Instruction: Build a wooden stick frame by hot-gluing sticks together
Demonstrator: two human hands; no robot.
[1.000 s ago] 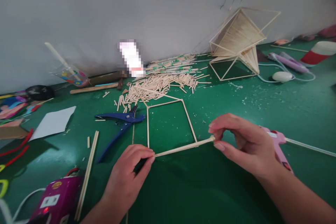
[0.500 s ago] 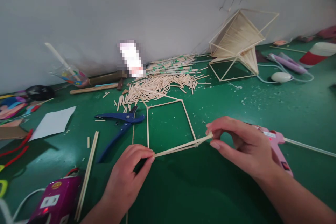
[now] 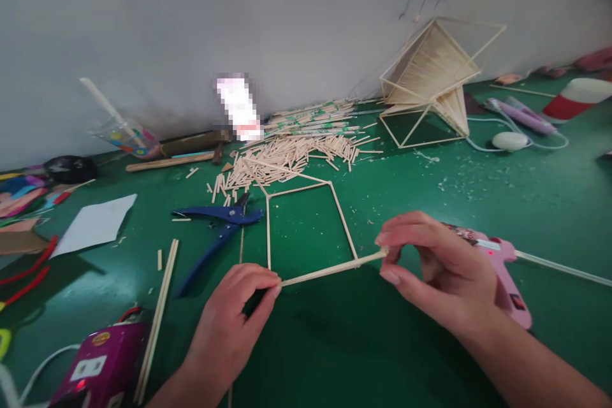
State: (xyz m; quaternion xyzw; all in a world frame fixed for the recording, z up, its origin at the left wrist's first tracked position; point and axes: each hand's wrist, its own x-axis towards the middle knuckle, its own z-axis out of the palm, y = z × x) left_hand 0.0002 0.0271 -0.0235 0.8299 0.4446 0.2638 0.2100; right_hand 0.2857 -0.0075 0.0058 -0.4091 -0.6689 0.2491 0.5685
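Note:
A frame of thin wooden sticks rests on the green table. My left hand pinches the left end of its near side, by the lower left corner. A wooden stick runs along that near side, in line with the frame's own bar. The stick's right end reaches past the frame's lower right corner. My right hand is closed on that end between thumb and fingers, where a small lump shows. Just behind my right hand lies a pink glue gun, with a clear glue stick trailing from it.
Blue cutting pliers lie left of the frame. A pile of short sticks spreads behind it. A larger stick model stands by the wall. A purple power strip and long sticks occupy the near left.
The stick between my hands has come into line with the frame's near bar, closing the narrow gap between them. My right hand has shifted very slightly; my left hand stays in place.

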